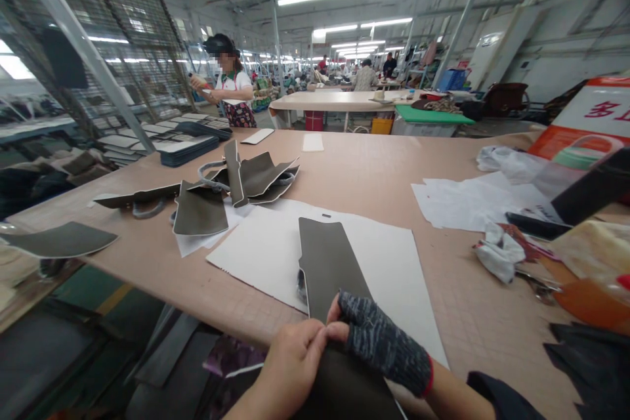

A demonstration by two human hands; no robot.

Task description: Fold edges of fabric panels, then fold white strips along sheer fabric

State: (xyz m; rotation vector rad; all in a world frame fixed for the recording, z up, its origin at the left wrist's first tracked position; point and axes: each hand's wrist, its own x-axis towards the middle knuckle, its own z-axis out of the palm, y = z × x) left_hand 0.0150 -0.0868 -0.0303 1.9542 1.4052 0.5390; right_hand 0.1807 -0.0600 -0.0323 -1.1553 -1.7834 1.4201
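A dark olive bag panel (332, 262) with white edges lies partly on a white sheet (394, 275) and bends down over the table's near edge towards me. A wrapped bag handle (301, 283) peeks out from beneath its left side. My left hand (298, 349), bare, pinches the panel near the fold. Close against it, my right hand (367, 325), in a dark knitted fingerless glove, has thumb and finger pressed together on the same spot. The fingertips of both hands meet there, and whatever small part lies between them is hidden.
More olive bag pieces (201, 210) with wrapped handles are heaped at the left, and a single panel (63, 238) overhangs the edge. White paper (472, 200), plastic and scissors (541, 287) lie to the right. A co-worker (235, 88) stands beyond the table's far left.
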